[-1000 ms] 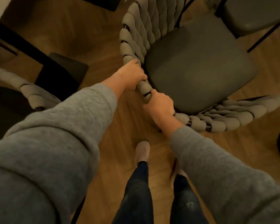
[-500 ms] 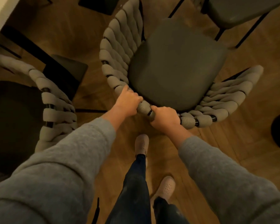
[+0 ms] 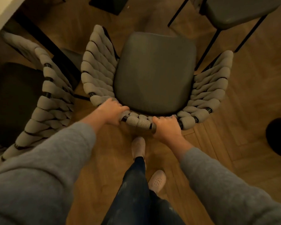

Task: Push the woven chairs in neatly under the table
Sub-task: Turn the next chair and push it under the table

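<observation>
Woven chair (image 3: 154, 73) stands on wooden floor (image 3: 250, 111), seat facing away from the person, just right of a second woven chair (image 3: 52, 95). Pale worktop (image 3: 0, 12) edge shows in far upper-left corner; the held chair sits clear of it. Left hand (image 3: 111, 112) grips left part of the rope-wrapped back rail, fingers (image 3: 120, 106) curled over it. Right hand (image 3: 166, 127) clenched round the same rail further right, fingers (image 3: 165, 118) hooked over the top. Grey sleeves. Dark-seated chair (image 3: 234, 12) at upper right.
</observation>
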